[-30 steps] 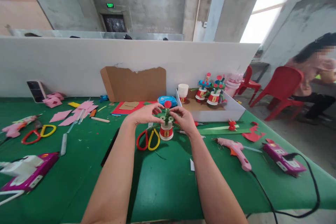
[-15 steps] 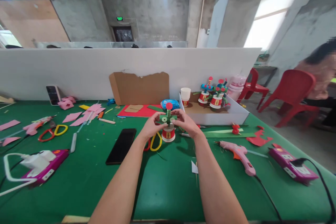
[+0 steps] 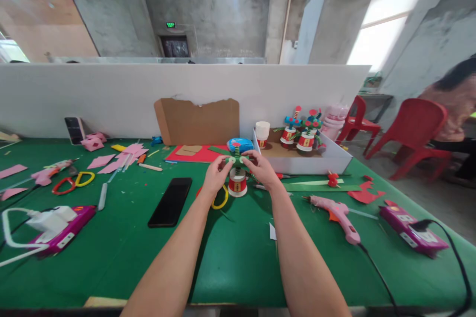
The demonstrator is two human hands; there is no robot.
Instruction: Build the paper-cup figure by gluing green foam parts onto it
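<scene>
A small paper-cup figure [image 3: 237, 183] stands upright on the green table, with a red band, a white rim and a green cross-piece on top. Above the cross-piece sits a coiled strip with a red disc. My left hand [image 3: 218, 172] pinches the left end of the green cross-piece. At its right end, my right hand [image 3: 260, 168] has thumb and fingers closed on the same piece. Yellow-and-red scissors [image 3: 222, 198] lie partly hidden behind my left forearm. A white paper scrap [image 3: 272, 231] rests beside my right forearm.
A white box [image 3: 308, 164] holds similar figures and cups. A black phone [image 3: 170, 203] lies left of my arms. To the right are a pink glue gun [image 3: 340, 215] and a purple power strip [image 3: 412, 233]; pink paper pieces [image 3: 130, 153] lie left. A person sits at far right.
Both hands remain at the cross-piece, which sits slightly lower, and the red disc on top has tilted back. The whole view has shifted slightly.
</scene>
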